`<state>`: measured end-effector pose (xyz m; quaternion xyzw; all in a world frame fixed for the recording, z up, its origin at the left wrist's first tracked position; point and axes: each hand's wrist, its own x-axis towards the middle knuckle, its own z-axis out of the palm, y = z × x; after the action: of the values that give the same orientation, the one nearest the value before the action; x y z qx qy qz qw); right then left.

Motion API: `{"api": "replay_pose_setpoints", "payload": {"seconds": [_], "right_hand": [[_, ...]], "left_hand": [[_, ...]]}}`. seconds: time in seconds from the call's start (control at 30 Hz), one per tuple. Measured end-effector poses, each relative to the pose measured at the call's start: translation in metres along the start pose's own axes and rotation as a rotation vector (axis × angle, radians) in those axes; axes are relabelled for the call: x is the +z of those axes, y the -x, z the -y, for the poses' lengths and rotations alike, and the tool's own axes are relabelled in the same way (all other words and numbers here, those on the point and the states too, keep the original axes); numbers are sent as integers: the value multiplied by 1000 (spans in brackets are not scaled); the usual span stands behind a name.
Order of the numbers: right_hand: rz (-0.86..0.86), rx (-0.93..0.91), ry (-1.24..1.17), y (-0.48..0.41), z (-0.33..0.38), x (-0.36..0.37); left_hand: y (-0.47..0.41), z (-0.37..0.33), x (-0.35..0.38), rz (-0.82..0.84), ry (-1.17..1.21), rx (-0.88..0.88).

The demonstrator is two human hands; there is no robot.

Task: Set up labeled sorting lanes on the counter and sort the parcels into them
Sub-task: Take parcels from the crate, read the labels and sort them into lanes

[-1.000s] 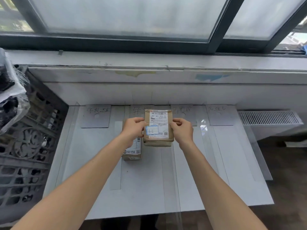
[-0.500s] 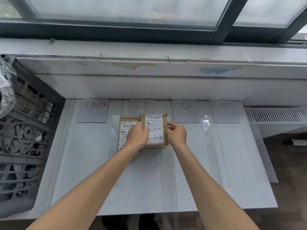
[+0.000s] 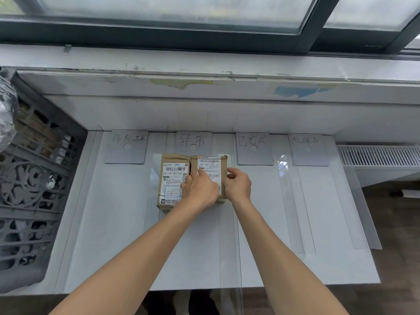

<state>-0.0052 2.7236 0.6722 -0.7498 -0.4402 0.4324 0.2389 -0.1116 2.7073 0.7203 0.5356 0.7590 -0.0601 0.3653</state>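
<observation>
Now your two bare arms reach out over the white tabletop [image 3: 113, 223]. Your left hand [image 3: 200, 189] lies on top of a brown cardboard parcel [image 3: 209, 163]. Its fingers rest flat across the white sticker and are not curled round anything. Your right hand [image 3: 238, 186] pinches the right edge of that parcel with bent fingers. The parcel sits on the tabletop and touches a second parcel [image 3: 172, 178] on its left side. Both lie just in front of a grey label card [image 3: 193, 142], the second from the left of four hand-written cards in a row. A dark plastic crate [image 3: 38, 178] stands at the left. Past the cards is a white wall [image 3: 136, 114], then a window [image 3: 181, 10].
</observation>
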Motion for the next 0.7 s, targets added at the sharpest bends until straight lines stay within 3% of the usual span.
{"api": "replay_pose_setpoints", "payload": {"seconds": [0.23, 0.53, 0.7], "right_hand": [[-52, -41, 132, 6, 10, -2], [9, -568, 550, 37, 98, 16], [-2, -793, 637, 78, 164, 46]], "left_hand": [[2, 4, -14, -177, 62, 114], [8, 72, -106, -484, -421, 161], [32, 121, -159, -590, -382, 91]]}}
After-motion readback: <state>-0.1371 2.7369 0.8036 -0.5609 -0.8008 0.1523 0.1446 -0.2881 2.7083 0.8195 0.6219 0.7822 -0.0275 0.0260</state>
